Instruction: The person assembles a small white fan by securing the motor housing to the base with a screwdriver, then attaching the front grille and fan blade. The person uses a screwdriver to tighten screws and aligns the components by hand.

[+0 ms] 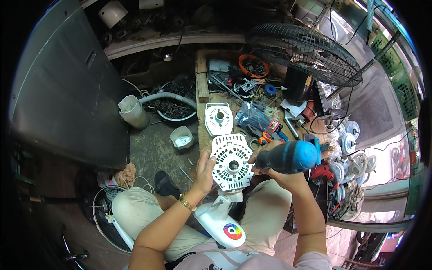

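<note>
A white slotted fan motor housing (231, 155) with a metal hub at its centre is upright between my knees. My left hand (204, 173) grips its left edge, fingers wrapped round the rim. A blue and black cordless drill (288, 157) is in my right hand (280, 177), its front end pointing at the right side of the housing; the drill body hides part of the hand. Below the housing, a white fan neck and body (213, 220) with a rainbow disc lies across my lap. Just beyond it, a second white motor cover (219, 128) rests on the wooden bench.
Pliers (266, 138), a plastic bag (252, 117) and an orange bowl of small parts (253, 66) crowd the bench. A black caged fan (306, 54) stands far right. On the floor are a scrap-filled basin (175, 119), a white container (182, 137) and a grey pipe (134, 112).
</note>
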`<state>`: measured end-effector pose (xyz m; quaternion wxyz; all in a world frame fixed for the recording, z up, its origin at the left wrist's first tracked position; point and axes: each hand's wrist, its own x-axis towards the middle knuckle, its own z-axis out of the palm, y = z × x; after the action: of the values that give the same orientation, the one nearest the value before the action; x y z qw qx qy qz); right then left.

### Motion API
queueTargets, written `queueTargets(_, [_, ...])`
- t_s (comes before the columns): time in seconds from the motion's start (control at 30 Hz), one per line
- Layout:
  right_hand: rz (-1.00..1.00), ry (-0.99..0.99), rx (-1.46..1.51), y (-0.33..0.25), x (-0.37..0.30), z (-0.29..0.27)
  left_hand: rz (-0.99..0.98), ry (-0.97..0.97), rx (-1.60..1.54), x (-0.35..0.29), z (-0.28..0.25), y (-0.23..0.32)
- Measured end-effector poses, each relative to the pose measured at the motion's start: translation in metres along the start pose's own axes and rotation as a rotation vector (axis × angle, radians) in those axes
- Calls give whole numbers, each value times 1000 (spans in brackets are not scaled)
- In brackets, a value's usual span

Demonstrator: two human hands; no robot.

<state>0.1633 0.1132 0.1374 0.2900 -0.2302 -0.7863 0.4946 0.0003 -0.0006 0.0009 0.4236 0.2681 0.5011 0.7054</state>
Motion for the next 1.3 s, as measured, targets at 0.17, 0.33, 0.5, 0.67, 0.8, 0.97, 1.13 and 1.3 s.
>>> queueTargets(0.17, [26,-49,46,-2,2,-1,-10,-16,19,1,1,2])
queueTargets(0.33, [18,87,129,4,-2,4,76,-11,95,3,-4,-7])
queueTargets(0.5, [-63,93,26,8,-3,1,41,5,35,2,-2,-7])
queueTargets(0.67, [-45,96,82,0,1,4,-6,-49,17,7,-2,-1])
queueTargets(0.8, [-21,90,154,-5,3,4,-77,-96,-42,7,-9,-3])
queueTargets(0.97, [-43,110,139,-3,-3,6,-120,-65,-110,8,-5,2])
queueTargets(1.13, [-55,146,179,-1,-5,7,-190,-79,-171,9,-5,9])
queueTargets(1.3, [-53,121,147,-17,6,8,-215,-105,-166,9,-9,7])
